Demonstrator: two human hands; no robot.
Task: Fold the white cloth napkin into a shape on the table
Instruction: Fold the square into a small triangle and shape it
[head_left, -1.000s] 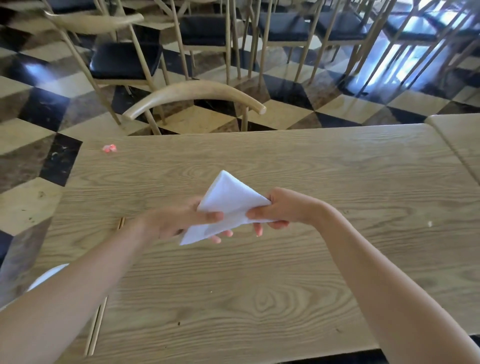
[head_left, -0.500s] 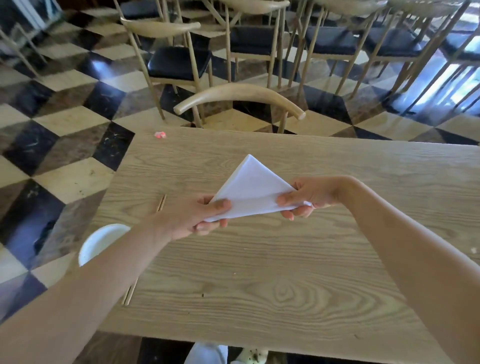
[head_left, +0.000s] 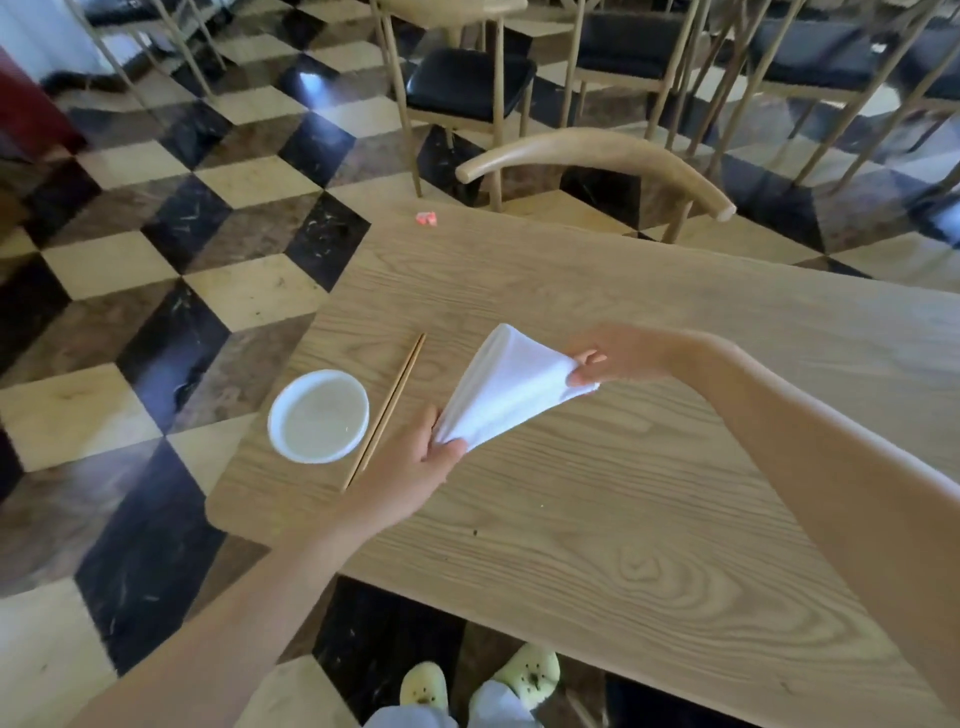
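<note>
The white cloth napkin (head_left: 506, 389) is folded into a rough triangle and held up just above the wooden table (head_left: 649, 519). My left hand (head_left: 415, 467) pinches its lower left corner between thumb and fingers. My right hand (head_left: 621, 358) grips its right corner. The napkin's top edge curls over into a rounded fold and the cloth bows between my hands.
A white plate (head_left: 318, 415) lies near the table's left edge, with a pair of wooden chopsticks (head_left: 385, 413) beside it. A small pink scrap (head_left: 427, 218) sits at the far corner. A curved wooden chair back (head_left: 597, 153) stands behind the table; more chairs fill the checkered floor.
The view has swung down and left, so the plate and chopsticks now show. My hands have drawn the napkin's corners further apart and the flat triangle has bowed and curled at the top.
</note>
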